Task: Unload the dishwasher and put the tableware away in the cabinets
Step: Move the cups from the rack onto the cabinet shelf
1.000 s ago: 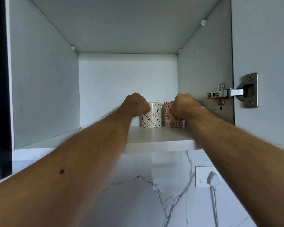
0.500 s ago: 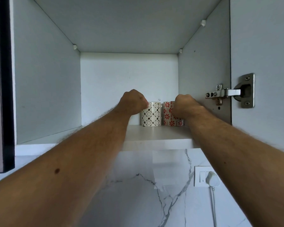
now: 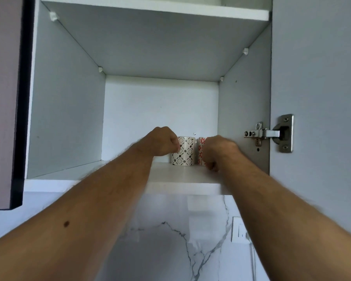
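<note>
Open wall cabinet (image 3: 65, 118), seen from below, door swung to the right with its metal hinge (image 3: 272, 133) showing. Two mugs stand upright on the lower shelf (image 3: 180, 175), toward the back right, side by side and nearly touching.

Black-patterned mug (image 3: 184, 152): white with a black diamond pattern, on the left of the pair. Left hand (image 3: 163, 141) sits at its left side, fingers curled tight into a fist, knuckles against the mug's upper wall. Whether those fingers hold a handle is hidden behind the hand; cannot tell.

Red-flowered mug (image 3: 201, 151): white with red flowers, on the right, mostly covered by the right hand (image 3: 219, 152). That hand's fingers are curled round the mug's right side, the lowest knuckles down near the shelf surface. The grip point itself is out of sight.

Both forearms reach up into the cabinet from below. Upper shelf (image 3: 150, 9) spans the top of the view. Below the cabinet, a marbled wall (image 3: 170, 240) with grey veins and a white wall socket (image 3: 238, 230), partly behind the right forearm.
</note>
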A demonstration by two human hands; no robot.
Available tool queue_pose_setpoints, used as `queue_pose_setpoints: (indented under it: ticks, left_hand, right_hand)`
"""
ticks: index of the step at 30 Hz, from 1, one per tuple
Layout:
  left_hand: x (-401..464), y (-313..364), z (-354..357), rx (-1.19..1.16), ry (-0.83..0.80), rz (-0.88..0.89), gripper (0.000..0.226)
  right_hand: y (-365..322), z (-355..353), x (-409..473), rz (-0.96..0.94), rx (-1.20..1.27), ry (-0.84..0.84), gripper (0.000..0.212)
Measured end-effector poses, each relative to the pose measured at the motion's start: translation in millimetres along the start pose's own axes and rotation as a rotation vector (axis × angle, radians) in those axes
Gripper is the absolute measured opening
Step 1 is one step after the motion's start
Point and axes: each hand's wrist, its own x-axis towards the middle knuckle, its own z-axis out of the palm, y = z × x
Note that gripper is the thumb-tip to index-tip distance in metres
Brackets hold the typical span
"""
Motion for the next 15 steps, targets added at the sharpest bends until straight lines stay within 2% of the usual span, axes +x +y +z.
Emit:
queue_pose_setpoints:
  ticks: [3, 9, 12, 15]
  left_hand:
    - [-7, 6, -5, 0.107, 0.030, -0.006, 0.013]
    - [-56, 29, -22, 0.272, 0.169, -0.062, 0.018]
    - [-85, 37, -40, 0.236, 0.217, -0.095, 0.020]
    - [-113, 45, -54, 0.177, 0.293, -0.012, 0.023]
  right_hand:
    - [-3, -7, -12, -0.008, -0.045, -0.004, 0.040]
    - [-10, 4, -48, -0.042, -0.035, 0.007, 0.036]
    - [-10, 10, -65, 0.040, 0.148, 0.137, 0.033]
    - [-8, -1, -92, 0.133, 0.249, 0.306, 0.036]
